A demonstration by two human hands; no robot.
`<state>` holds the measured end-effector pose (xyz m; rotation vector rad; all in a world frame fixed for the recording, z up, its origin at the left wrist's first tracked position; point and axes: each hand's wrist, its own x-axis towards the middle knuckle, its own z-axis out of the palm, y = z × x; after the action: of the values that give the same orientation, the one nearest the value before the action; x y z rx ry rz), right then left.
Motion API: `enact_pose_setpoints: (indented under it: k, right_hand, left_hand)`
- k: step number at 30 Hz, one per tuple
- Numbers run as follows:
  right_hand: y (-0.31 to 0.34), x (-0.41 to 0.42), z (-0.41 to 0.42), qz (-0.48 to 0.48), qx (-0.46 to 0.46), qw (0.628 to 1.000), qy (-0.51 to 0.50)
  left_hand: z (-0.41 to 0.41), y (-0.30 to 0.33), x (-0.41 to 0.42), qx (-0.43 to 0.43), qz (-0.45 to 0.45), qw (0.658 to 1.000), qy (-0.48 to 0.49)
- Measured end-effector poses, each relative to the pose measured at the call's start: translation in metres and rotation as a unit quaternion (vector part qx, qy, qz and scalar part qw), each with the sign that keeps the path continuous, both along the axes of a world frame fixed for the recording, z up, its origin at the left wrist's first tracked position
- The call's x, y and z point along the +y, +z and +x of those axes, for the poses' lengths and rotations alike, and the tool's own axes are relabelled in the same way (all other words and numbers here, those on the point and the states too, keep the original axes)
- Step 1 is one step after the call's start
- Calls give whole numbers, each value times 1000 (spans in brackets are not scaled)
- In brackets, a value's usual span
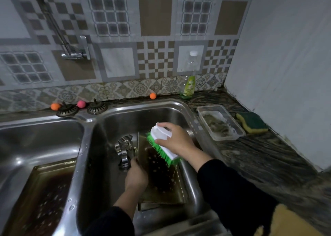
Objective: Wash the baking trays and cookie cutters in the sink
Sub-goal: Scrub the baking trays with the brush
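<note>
While our right hand (174,139) curls its fingers and thumb round the white plastic scrubbing brush with green bristles (163,144), we hold those bristles tilted down against the upper part of a dark, grease-stained metal baking tray (161,175). That tray stands propped at a slant in the right-hand basin of the stainless steel double sink (86,141), its far end leaning toward the basin's right wall. Our left hand (136,175) grips the tray's left edge, fingers wrapped over the rim. Just beside that hand, to its left on the basin floor, lie several shiny metal cookie cutters (124,150), bunched together and touching one another. We see a second stained baking tray (50,196) resting in the left basin. On the ledge behind the sink sit two round metal drain strainers (97,107), two orange balls (152,96) and a pink ball (81,104). A clear bottle of green dish liquid (188,82) stands near the tiled wall. On the dark counter to the right we find a clear plastic container (221,122) and, beside it, a yellow and green sponge (251,122).
</note>
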<state>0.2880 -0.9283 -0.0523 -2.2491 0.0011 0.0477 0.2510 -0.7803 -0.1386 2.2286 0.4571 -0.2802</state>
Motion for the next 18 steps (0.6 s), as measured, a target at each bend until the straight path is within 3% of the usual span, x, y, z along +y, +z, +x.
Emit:
enact_pose_setpoints:
  k: [4,10,14,18]
  right_hand:
    - [-12,23,-18,-24,-27,999,4]
    - [-7,61,-53,-64,-142,987,39]
    - [30,70,-15,-72,-228,971,5]
    - [66,80,28,-81,-251,964,-36]
  left_hand:
    - [-6,13,12,-92,-51,994,26]
    - [-3,60,34,-258,-176,950,15]
    - [-7,75,40,-311,-223,923,-44]
    - [-8,82,40,-331,-260,906,-42]
